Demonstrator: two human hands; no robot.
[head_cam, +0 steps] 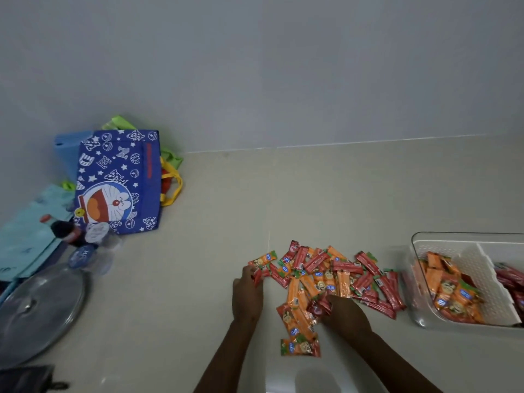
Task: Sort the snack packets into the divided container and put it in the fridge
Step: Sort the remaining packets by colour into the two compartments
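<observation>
Snack packets [329, 276] under both hands' grip [347, 310].

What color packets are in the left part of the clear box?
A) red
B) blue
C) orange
C: the divided container holds orange packets left of its white divider, with red packets on the other side.

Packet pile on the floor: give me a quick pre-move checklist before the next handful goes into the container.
1. Divided container within reach, right of the pile: ok.
2. Orange packets in container kept left of the divider: ok.
3. Red packets in the right section: ok, partly cut off.
4. Loose pile still mixed: not ok.
5. Left hand grip on red packets: cannot tell.
6. Right hand on the pile: ok.
</observation>
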